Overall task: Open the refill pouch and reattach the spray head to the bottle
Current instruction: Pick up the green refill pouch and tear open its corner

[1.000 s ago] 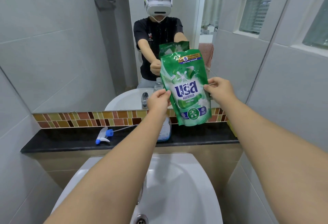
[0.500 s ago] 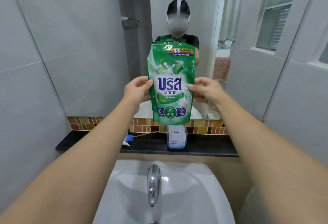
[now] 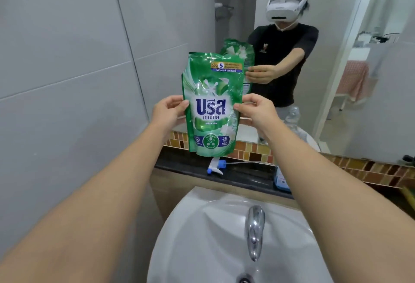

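Pouch (image 3: 212, 105) came first in this job, and you held it up in front of you, above the sink (image 3: 202, 237) and before the mirror (image 3: 336, 80). Your left hand (image 3: 167, 112) pinched its left edge about halfway up, with the thumb on the front. Your right hand (image 3: 253, 111) pinched the right edge at the same height. The green pouch stood upright with its label facing you, and its top looked sealed, with no tear that I could see.

The spray head (image 3: 216, 166) lay on its side on the dark tabletop (image 3: 179, 163) under the pouch, with its thin tube pointing to the right. The bottle (image 3: 280, 177) stood on the same tabletop further right, mostly hidden behind your right arm, so I could not tell much about its neck.

I think you were at the very first step, getting ready to open the pouch. Next, you needed to move your fingers up to a top corner and tear or snip it there. You had to keep the pouch upright while you did, or the soap could spill out. The spray head had to wait until later.
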